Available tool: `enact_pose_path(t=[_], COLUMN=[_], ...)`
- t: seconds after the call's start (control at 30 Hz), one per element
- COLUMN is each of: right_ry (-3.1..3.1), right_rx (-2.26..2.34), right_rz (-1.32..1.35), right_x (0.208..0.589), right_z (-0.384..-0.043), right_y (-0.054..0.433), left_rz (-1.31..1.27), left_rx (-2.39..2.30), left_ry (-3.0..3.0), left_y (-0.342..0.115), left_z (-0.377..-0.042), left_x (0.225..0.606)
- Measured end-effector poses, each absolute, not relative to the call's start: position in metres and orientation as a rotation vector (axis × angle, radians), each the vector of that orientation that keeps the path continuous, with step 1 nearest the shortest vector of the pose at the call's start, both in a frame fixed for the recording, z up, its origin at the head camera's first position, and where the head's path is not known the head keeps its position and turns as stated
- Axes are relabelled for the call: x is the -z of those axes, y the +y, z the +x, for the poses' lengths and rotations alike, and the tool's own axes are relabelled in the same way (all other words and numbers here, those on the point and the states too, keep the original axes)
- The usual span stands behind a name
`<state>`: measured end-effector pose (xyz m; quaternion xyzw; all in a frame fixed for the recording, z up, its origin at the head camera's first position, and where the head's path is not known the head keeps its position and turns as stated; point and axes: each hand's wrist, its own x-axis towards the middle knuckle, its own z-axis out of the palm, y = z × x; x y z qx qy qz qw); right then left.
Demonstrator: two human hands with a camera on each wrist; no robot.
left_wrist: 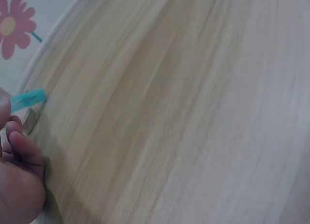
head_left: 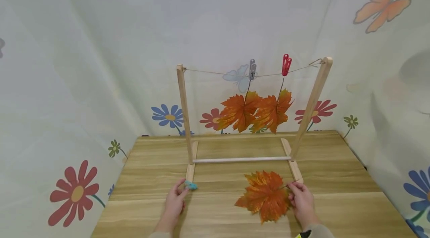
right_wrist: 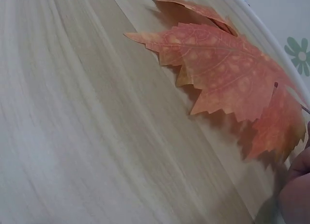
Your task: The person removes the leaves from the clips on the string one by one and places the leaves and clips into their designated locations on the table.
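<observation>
My left hand (head_left: 174, 201) pinches a teal clothespin (head_left: 191, 185) between thumb and fingers, close by the front end of the stand's left foot. The same clothespin (left_wrist: 29, 100) shows at the left edge of the left wrist view. With my right hand (head_left: 301, 201) I pinch the thin stem of an orange artificial maple leaf (head_left: 267, 197), which spreads out flat just over the table to the left of that hand. In the right wrist view the leaf (right_wrist: 223, 69) casts a shadow on the wood, and only part of the hand (right_wrist: 296, 190) shows.
A wooden stand with a left post (head_left: 184, 111), right post (head_left: 311, 109) and white crossbar (head_left: 242, 160) holds a string (head_left: 208, 72). A grey clothespin (head_left: 252, 70) and a red clothespin (head_left: 286, 65) hang two orange leaves (head_left: 239, 111) there. Behind the wooden table (head_left: 147, 178) is a flowered curtain (head_left: 100, 81).
</observation>
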<state>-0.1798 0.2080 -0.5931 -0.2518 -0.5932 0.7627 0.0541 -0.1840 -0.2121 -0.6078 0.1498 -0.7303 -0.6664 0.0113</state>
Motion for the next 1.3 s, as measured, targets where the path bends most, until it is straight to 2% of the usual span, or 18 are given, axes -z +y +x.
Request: enact_pose_path(t=[0.43, 1.3], right_ry=[-1.89, -1.988], right_rx=[-2.286, -2.336], right_rz=[-0.766, -0.784], right_x=[0.596, 0.599], right_z=[-0.184, -0.184], right_y=[0.213, 0.211], left_rz=[0.493, 0.453], left_rx=[1.934, 1.8], left_ry=[-2.396, -2.518], left_y=[-0.209, -0.202], left_z=[-0.19, -0.178], left_x=[0.613, 0.616])
